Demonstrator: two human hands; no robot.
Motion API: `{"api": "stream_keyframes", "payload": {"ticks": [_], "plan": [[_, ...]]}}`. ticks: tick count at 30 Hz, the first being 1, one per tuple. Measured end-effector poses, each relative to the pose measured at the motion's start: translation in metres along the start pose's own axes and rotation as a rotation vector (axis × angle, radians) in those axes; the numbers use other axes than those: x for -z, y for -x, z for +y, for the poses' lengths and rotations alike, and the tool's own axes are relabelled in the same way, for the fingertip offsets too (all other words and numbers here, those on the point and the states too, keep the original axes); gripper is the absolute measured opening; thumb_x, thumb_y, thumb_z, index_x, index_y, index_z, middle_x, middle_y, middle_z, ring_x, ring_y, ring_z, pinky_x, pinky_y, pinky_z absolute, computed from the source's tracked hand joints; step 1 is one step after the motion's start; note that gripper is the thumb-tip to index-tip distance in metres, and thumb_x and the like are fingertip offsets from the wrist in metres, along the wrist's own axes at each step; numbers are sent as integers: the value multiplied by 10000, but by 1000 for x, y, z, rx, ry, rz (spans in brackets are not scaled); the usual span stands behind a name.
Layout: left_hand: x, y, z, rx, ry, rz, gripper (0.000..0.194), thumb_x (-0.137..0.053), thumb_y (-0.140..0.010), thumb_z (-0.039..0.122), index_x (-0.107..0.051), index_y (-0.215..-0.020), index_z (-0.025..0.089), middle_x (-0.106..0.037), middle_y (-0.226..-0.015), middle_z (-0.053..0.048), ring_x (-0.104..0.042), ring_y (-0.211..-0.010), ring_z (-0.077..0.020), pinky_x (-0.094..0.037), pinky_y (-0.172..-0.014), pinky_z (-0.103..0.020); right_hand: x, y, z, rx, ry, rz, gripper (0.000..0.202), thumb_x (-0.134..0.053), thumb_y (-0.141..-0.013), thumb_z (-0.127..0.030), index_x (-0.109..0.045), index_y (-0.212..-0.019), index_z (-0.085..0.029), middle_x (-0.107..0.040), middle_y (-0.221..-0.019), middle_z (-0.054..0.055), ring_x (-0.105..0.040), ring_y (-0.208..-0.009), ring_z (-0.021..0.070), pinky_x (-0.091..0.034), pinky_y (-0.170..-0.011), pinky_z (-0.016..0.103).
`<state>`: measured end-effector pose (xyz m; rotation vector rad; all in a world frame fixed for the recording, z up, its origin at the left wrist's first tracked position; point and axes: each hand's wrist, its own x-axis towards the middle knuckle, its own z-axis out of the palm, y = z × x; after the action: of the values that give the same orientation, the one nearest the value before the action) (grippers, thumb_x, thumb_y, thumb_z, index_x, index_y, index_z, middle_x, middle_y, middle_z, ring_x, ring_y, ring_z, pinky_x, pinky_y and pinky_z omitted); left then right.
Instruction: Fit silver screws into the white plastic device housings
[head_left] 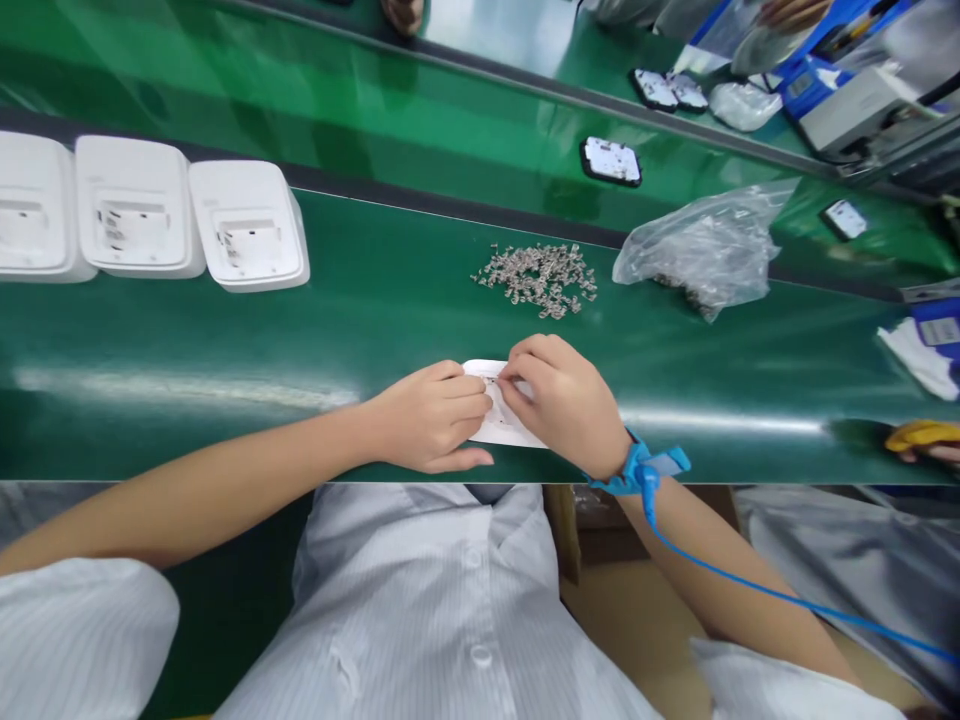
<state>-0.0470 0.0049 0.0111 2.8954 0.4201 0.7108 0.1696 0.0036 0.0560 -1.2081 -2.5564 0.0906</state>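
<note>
A white plastic cover [504, 432] with rounded corners lies on the green bench before me, mostly hidden under both hands. My left hand [439, 418] has its fingers curled over the cover's left side, with the thumb stretched out along the near edge. Over the cover's recessed middle, my right hand [566, 400] makes a pinch with thumb and forefinger; whatever is between the fingertips is too small to make out. A blue wrist strap [637, 468] with a cord circles my right wrist. Just beyond the hands is a loose pile of small metal clips [536, 278].
Several white covers [139, 205] with recesses stand at the left. A clear plastic bag [705, 250] of small metal parts lies right of the pile. Black-edged units [611, 160] sit on the green strip behind. At far right a yellow-covered hand [926, 437] reaches in.
</note>
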Motion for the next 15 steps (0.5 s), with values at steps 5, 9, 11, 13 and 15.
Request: {"api": "stream_keyframes", "payload": {"ticks": [5, 9, 11, 13, 15], "plan": [[1, -1, 6, 79, 87, 130, 482, -409, -1019, 521, -669, -839, 157, -726, -1033, -102, -632, -1049, -256, -355, -817, -399, 1, -3, 2, -30, 20, -37, 165, -574, -951, -109, -621, -804, -166, -612, -904, 87, -566, -863, 235, -479, -758, 361], [1, -1, 8, 115, 141, 134, 471, -441, -1000, 541, -679, -869, 156, -724, -1052, -103, -634, -1062, -266, -333, -834, -407, 3, 1, -1, -38, -4, -23, 152, -566, -963, -130, -628, -833, -179, -631, -903, 82, -568, -853, 238, -478, -744, 363], [1, -1, 8, 125, 147, 127, 468, -440, -1000, 541, -678, -878, 157, -720, -1056, -101, -630, -1072, -270, -327, -837, -411, 6, 6, -4, -19, -62, 0, 108, -567, -976, -151, -640, -903, -182, -658, -931, 82, -579, -871, 242, -492, -756, 368], [2, -1, 8, 121, 137, 114, 467, -436, -1003, 540, -672, -875, 158, -714, -1053, -97, -625, -1087, -274, -323, -826, -409, 9, 14, -9, 14, -115, 19, 79, -570, -991, -170, -648, -982, -182, -685, -994, 87, -595, -913, 246, -513, -793, 382], [2, -1, 8, 113, 111, 106, 465, -437, -1003, 537, -665, -870, 154, -709, -1029, -93, -625, -1084, -277, -320, -812, -409, 10, 21, -12, 59, -122, 34, 90, -580, -999, -173, -658, -1045, -174, -702, -1068, 98, -607, -973, 260, -525, -850, 414]]}}
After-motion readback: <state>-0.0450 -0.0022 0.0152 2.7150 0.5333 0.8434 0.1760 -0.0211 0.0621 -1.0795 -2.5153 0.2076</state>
